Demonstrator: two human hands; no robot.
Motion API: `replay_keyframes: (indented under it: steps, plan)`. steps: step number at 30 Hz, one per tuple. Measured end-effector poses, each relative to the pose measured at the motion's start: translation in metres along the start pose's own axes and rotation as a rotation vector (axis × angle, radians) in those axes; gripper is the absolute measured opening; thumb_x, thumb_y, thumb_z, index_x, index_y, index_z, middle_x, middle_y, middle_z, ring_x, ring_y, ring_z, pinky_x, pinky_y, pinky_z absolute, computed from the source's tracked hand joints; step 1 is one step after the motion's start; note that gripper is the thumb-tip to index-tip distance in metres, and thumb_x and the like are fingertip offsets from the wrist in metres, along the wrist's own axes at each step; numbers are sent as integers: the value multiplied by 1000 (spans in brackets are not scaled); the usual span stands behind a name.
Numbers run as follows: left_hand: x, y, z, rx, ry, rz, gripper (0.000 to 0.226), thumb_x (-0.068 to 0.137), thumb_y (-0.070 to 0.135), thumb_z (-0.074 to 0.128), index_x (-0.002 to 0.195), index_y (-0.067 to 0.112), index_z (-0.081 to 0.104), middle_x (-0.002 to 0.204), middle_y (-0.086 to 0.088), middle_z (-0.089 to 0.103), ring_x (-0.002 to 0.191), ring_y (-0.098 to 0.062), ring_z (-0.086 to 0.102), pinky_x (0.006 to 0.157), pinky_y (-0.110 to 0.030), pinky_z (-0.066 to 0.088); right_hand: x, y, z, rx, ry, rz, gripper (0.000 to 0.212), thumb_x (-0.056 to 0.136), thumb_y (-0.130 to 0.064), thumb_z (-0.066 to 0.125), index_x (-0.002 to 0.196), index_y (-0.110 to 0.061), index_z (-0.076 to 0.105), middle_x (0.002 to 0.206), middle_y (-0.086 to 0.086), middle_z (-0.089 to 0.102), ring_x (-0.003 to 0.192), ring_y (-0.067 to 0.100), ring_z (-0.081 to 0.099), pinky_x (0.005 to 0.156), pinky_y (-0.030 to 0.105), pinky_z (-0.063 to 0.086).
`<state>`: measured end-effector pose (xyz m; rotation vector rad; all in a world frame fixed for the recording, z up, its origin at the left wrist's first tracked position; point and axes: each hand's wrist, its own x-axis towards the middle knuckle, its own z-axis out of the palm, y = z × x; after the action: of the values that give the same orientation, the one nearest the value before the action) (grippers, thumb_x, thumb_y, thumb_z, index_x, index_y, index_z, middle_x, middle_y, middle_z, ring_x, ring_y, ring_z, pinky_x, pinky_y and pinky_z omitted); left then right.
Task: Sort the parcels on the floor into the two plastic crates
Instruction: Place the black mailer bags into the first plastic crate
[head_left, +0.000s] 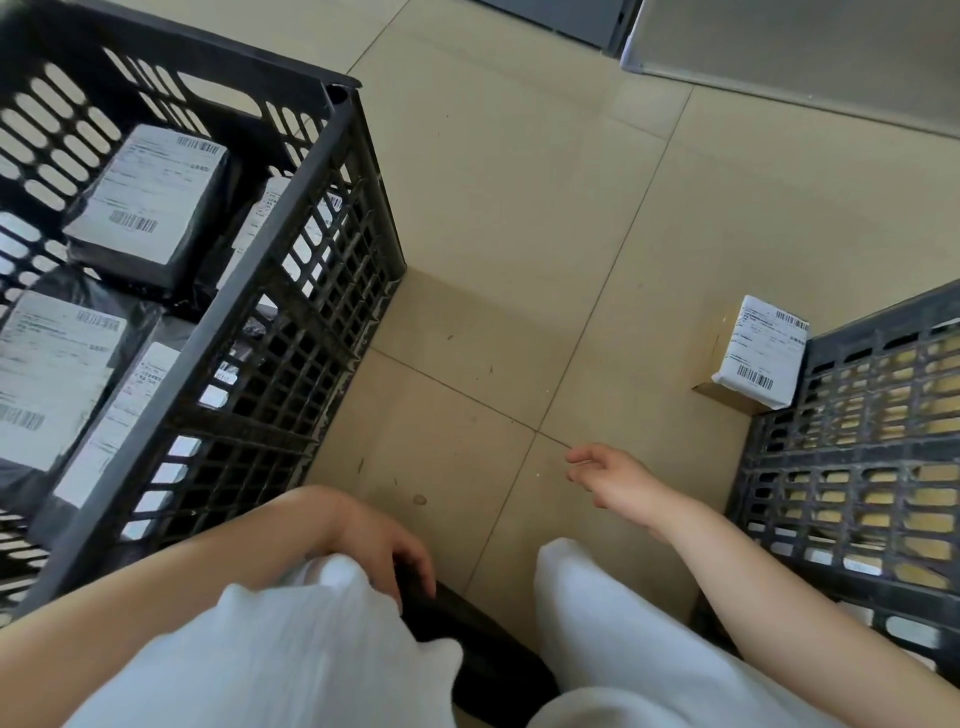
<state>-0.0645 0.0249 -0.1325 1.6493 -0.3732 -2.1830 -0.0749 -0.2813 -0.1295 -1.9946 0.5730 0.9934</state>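
Parcels fill the big black crate at my ten o'clock: a grey-wrapped parcel with a white label lies flat near its far wall, a larger labelled parcel sits nearer me at nine o'clock, and more labelled packets lean against the lattice wall between them. The tiled floor runs from twelve o'clock down between my knees. A second black crate stands at my three o'clock, with yellowish shapes showing through its lattice. Just beyond that crate's far corner, at two o'clock, one brown cardboard parcel with a white label rests on the floor, touching or nearly touching the crate wall. My white-trousered legs take up the six o'clock edge. My left hand rests on my left knee, its fingers curled loosely downward, holding nothing that I can see, though their tips lie over something dark. My right hand hangs above the floor at four o'clock, beside the second crate, fingers relaxed, slightly spread and empty, pointing toward eleven o'clock.
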Motion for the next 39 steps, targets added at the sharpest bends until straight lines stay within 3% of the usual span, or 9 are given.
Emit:
replay_keyframes:
  steps: [2, 9, 12, 21, 26, 31, 35, 37, 39]
  plan:
    - [7, 1, 2, 36, 118, 45, 32, 88, 23, 71, 117, 33, 62, 133, 7, 55, 99, -1, 57, 80, -13, 51, 0, 1, 0, 2, -4, -4, 19, 100, -14, 51, 116, -20, 57, 109, 11, 62, 94, 19, 53, 80, 28, 42]
    - [20, -9, -1, -82, 376, 157, 14, 96, 26, 60, 91, 39, 62, 91, 17, 64, 85, -4, 58, 82, -23, 48, -2, 0, -1, 1, -11, -10, 28, 100, -14, 51, 127, -14, 58, 122, 13, 64, 101, 19, 56, 97, 35, 47]
    - [18, -7, -5, -97, 477, 189, 15, 100, 30, 51, 90, 38, 58, 91, 12, 61, 87, -7, 56, 89, -34, 48, 0, -2, 6, 8, -17, -11, 23, 99, -17, 53, 122, -16, 59, 117, 8, 64, 105, 19, 57, 98, 34, 46]
    - [2, 13, -30, -133, 938, 242, 11, 104, 28, 44, 97, 31, 52, 93, -3, 62, 87, -23, 60, 76, -39, 49, -15, -30, 41, -184, -318, -164, 45, 94, -56, 56, 126, -24, 58, 118, -6, 64, 107, 13, 60, 92, 29, 49]
    - [-2, 13, -37, -231, 1034, 227, 14, 103, 28, 46, 93, 33, 54, 91, -3, 64, 83, -21, 59, 69, -33, 47, -19, -38, 46, -209, -385, -231, 56, 82, -39, 79, 129, -25, 51, 120, -6, 62, 108, 13, 59, 88, 23, 48]
    - [-5, 16, -37, -376, 1012, 240, 13, 102, 27, 50, 93, 31, 60, 100, 0, 66, 94, -20, 62, 81, -33, 49, -17, -29, 39, -309, -287, -318, 37, 89, -38, 71, 122, -29, 55, 110, -8, 66, 97, 11, 62, 81, 26, 52]
    - [-9, 17, -35, -498, 1037, 222, 16, 100, 39, 51, 112, 31, 58, 108, 3, 66, 100, -17, 63, 89, -38, 53, -14, -22, 33, -252, -256, -317, 31, 96, -37, 63, 125, -28, 58, 110, -11, 67, 99, 7, 62, 79, 19, 49]
    - [-14, 20, -35, -647, 1082, 223, 35, 100, 47, 47, 130, 30, 52, 115, 5, 60, 103, -12, 58, 85, -31, 49, -11, -18, 28, -75, -251, -240, 30, 98, -34, 60, 125, -22, 60, 113, -5, 68, 102, 10, 64, 86, 24, 52]
    - [-17, 20, -37, -813, 1111, 265, 50, 99, 50, 48, 144, 28, 42, 134, 2, 54, 119, -14, 51, 96, -31, 42, -12, -14, 24, 195, -259, -112, 23, 101, -32, 55, 117, -18, 62, 111, 1, 72, 98, 13, 67, 84, 27, 54]
